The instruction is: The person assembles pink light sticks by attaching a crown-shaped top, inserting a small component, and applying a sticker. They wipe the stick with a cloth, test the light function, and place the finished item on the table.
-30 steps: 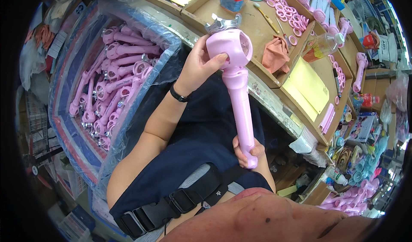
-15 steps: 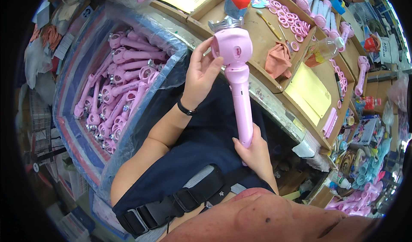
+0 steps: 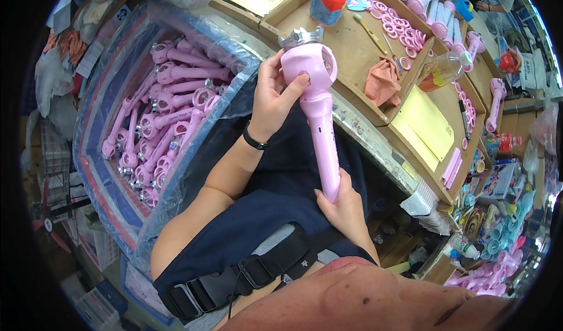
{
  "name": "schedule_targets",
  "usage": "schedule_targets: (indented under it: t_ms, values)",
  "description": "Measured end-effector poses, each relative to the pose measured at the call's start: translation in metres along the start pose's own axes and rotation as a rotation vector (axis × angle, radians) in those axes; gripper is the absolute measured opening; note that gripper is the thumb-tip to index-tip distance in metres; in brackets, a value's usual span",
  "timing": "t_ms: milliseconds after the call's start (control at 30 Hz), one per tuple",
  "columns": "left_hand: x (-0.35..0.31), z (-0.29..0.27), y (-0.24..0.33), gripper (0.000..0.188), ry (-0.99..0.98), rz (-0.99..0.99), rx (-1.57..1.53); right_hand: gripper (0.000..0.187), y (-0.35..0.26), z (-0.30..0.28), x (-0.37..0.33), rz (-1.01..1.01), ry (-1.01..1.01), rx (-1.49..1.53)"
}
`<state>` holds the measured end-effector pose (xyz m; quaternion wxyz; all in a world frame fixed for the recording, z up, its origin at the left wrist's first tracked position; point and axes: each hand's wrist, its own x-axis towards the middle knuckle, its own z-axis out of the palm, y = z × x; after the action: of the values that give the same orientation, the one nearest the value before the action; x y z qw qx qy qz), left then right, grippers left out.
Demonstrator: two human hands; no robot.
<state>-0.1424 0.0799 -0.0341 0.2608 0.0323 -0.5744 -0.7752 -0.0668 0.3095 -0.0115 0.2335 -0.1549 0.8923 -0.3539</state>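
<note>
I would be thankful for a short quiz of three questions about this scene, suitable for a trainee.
1. Which hand grips the handle end of the held pink plastic wand?
2. True or false: the wand's shiny silver crown-like top points away from the person.
3. What lies to the left of the held wand?
A) crumpled orange cloth
B) blue, white and red striped bag holding similar pink wands
C) a cluster of small pink rings

Key:
1. The right hand.
2. True.
3. B.

Navy garment, black buckled strap, thin black wristband.
</note>
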Motion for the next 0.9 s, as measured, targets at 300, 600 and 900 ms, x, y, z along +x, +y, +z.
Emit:
schedule_targets:
  t_ms: [300, 600, 900]
  values:
    - [-0.013, 0.004, -0.016, 0.098, -0.201, -0.262, -0.617, 0.058, 0.015, 0.001, 0.016, -0.092, -0.221, 0.489]
    - [0.013, -0.032, -0.012, 0.074, -0.099, -0.28, -0.874, 0.026, 0.011, -0.032, 0.091, -0.466, -0.01, 0.303]
    - [0.014, -0.048, 0.0, 0.069, -0.21, -0.396, -0.712, 0.023, 0.057, -0.134, 0.277, -0.229, 0.597, -1.149]
